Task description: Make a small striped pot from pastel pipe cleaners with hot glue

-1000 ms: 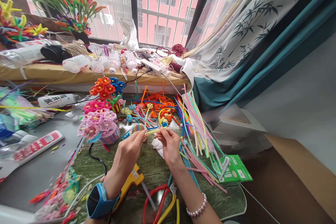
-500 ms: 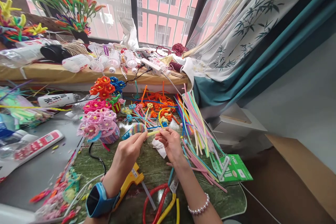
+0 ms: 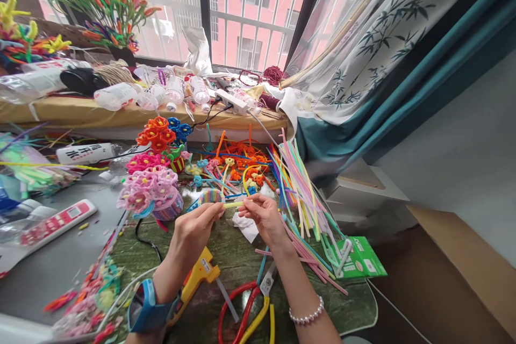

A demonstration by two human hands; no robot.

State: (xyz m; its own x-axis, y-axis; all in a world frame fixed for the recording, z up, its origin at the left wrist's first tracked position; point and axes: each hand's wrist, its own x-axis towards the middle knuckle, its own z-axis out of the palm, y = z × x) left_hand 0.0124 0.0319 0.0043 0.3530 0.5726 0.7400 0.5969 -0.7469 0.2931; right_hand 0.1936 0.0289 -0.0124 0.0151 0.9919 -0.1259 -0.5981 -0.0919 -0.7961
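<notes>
A short pale yellow pipe cleaner (image 3: pixel 233 205) is stretched level between my two hands above the green table. Its left end is pinched by my left hand (image 3: pixel 198 226), and my right hand (image 3: pixel 264 219) pinches the other end. Under my left wrist lies a yellow glue gun (image 3: pixel 200 275) with a clear stick. Scissors with red and yellow handles (image 3: pixel 264 291) rest between my forearms. Crumpled white paper (image 3: pixel 245 226) is just below the pipe cleaner. A pot of pink pipe cleaner flowers (image 3: pixel 151 189) stands left of my hands.
Loose pastel pipe cleaners (image 3: pixel 300 188) and a green packet (image 3: pixel 365 258) lie to the right. Orange pipe cleaner pieces (image 3: pixel 239 153) are piled behind my hands. Plastic bottles (image 3: pixel 116 97) and a power strip (image 3: pixel 233 101) line the window ledge. Scraps (image 3: pixel 91 301) lie at the lower left.
My left hand and wrist have shifted slightly left and down. The pipe cleaner between my hands now looks more level. Both hands keep their pinch.
</notes>
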